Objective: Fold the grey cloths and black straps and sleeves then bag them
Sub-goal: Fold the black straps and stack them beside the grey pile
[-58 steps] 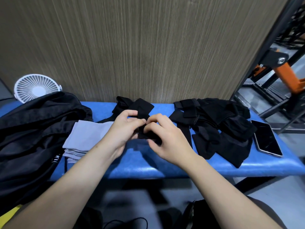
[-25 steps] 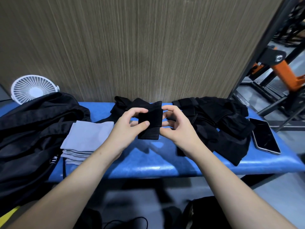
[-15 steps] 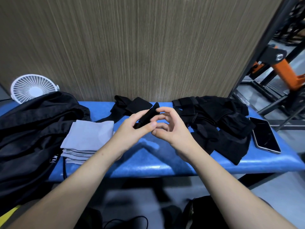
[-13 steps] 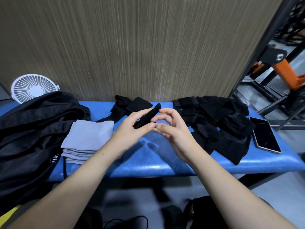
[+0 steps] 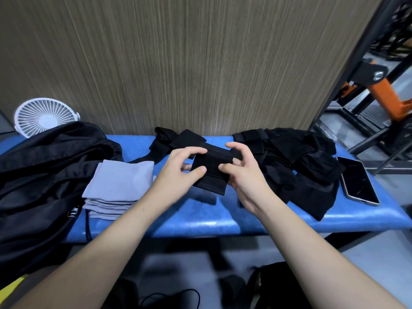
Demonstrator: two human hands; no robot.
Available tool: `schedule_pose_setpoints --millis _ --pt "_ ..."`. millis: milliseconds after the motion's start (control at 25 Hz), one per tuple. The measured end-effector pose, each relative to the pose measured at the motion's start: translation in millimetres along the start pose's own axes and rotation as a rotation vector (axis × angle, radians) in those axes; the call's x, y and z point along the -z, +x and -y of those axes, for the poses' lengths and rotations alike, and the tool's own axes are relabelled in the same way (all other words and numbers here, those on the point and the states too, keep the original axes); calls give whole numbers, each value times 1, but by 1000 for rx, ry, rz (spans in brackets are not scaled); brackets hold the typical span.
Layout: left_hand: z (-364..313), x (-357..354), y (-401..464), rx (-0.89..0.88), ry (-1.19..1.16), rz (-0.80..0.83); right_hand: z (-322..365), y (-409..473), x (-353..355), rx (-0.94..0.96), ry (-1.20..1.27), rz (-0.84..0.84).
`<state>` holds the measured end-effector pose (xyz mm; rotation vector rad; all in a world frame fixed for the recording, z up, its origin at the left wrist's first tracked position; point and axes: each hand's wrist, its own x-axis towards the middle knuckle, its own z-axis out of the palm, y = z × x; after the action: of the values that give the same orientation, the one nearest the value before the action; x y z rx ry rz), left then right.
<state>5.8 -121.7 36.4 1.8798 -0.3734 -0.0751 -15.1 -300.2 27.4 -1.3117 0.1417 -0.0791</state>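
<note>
I see both hands — left hand (image 5: 178, 172), right hand (image 5: 247, 175) — pinching a folded black fabric strap (image 5: 211, 172) above the padded blue vinyl bench (image 5: 200, 221) before a brown wood-grain wall (image 5: 178, 63).

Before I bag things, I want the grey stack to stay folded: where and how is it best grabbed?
Judging by its pose, grip the grey cloth stack at its near layered edges, coming from the bench's front edge with fingers beneath and thumb on top. The flat stack would likely slide apart if pinched by one top corner.

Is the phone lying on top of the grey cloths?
No, the phone lies at the bench's right end, far from the grey cloths.
</note>
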Motion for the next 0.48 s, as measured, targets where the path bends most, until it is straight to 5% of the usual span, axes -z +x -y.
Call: schedule_pose_setpoints --millis 240,480 --pt "5 7 3 133 -120 34 -4 3 2 -35 -130 100" --pt "32 4 6 229 152 104 -15 8 9 -68 -612 30"
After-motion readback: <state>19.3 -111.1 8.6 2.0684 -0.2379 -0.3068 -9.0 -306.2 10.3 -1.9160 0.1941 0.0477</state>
